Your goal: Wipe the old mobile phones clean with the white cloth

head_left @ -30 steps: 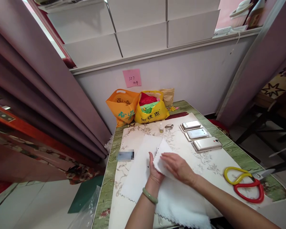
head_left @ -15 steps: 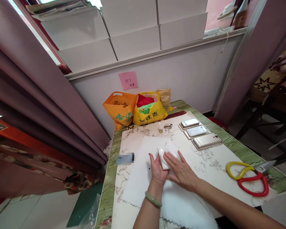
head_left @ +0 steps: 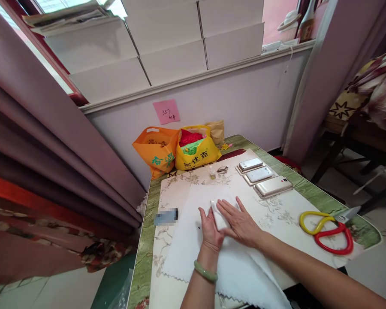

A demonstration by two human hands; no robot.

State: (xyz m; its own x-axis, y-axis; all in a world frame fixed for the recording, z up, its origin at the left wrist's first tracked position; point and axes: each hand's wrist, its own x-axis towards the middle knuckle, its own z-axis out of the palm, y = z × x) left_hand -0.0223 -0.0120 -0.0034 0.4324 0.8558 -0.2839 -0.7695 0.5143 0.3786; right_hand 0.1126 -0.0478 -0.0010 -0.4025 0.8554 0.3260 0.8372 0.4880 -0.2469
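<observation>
Centrally, a white slab (head_left: 220,219) lies between both hands, over the white cloth (head_left: 185,244). The left hand (head_left: 210,231) supports it, thumb extended; its other fingers are hidden, so closure cannot be determined. The right hand (head_left: 242,224) rests open across the slab's upper face.

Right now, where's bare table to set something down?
Best: the floral cover between the phones and the scissors. Smaller: between the orange bag and the blurred item. Crowded: far edge, by that bag and the yellow bag; centre, left hand and right hand on a white object over white cloth.
</observation>
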